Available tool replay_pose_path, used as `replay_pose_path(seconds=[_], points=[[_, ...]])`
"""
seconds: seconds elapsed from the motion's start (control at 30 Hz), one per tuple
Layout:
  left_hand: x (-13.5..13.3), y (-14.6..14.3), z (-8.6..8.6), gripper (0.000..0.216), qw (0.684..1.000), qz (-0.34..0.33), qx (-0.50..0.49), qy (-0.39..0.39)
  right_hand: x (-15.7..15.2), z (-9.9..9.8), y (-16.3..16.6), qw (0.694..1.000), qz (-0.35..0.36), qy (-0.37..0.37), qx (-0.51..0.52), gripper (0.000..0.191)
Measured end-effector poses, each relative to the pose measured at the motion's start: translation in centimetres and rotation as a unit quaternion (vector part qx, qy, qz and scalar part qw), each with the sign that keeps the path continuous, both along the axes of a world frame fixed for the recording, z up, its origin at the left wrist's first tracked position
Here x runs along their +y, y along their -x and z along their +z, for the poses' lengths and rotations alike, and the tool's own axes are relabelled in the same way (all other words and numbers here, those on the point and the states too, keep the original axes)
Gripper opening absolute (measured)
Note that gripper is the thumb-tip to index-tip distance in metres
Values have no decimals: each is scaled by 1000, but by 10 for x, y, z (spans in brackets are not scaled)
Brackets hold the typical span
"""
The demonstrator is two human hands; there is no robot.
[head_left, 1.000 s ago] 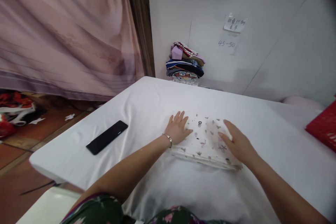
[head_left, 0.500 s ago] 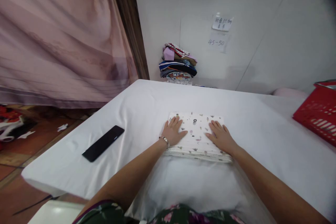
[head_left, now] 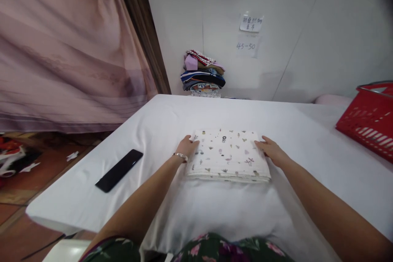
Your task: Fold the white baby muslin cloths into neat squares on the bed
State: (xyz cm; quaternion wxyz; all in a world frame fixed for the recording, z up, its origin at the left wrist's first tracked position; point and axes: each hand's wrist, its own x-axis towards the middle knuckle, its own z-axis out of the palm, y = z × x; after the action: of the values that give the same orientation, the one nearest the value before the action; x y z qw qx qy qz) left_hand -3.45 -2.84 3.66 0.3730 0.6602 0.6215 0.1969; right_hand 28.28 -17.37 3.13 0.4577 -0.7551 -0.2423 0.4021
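Note:
A white cloth (head_left: 225, 153) with small printed figures and plants lies folded into a flat, layered rectangle in front of me. My left hand (head_left: 186, 147), with a bracelet at the wrist, grips its left edge, thumb on top and fingers along the side. At the opposite edge, my right hand (head_left: 272, 150) holds the cloth the same way, thumb over the upper face. The fingertips of both hands are partly hidden at the sides. The cloth rests on the white-covered table (head_left: 153, 127).
A black phone (head_left: 119, 170) lies on the table to the left. Behind the far edge rises a pile of folded clothes (head_left: 203, 74). A red basket (head_left: 368, 123) stands at the right. Handwritten papers (head_left: 250, 32) hang on the wall, and a pink curtain (head_left: 67, 49) hangs at the left.
Both hands have moved from lying flat on top of the cloth outward to its left and right edges, where they now grip it. The camera view has shifted slightly.

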Motion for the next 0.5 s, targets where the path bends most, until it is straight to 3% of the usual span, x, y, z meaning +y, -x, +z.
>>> replay_pose_path(seconds=[0.23,0.5], points=[[3,-9,13,48,988,19,-64,138,17,12,-6,998,20,29,48,90],[8,-12,-2,36,996,24,-63,53,24,13,-9,995,52,36,74,89]])
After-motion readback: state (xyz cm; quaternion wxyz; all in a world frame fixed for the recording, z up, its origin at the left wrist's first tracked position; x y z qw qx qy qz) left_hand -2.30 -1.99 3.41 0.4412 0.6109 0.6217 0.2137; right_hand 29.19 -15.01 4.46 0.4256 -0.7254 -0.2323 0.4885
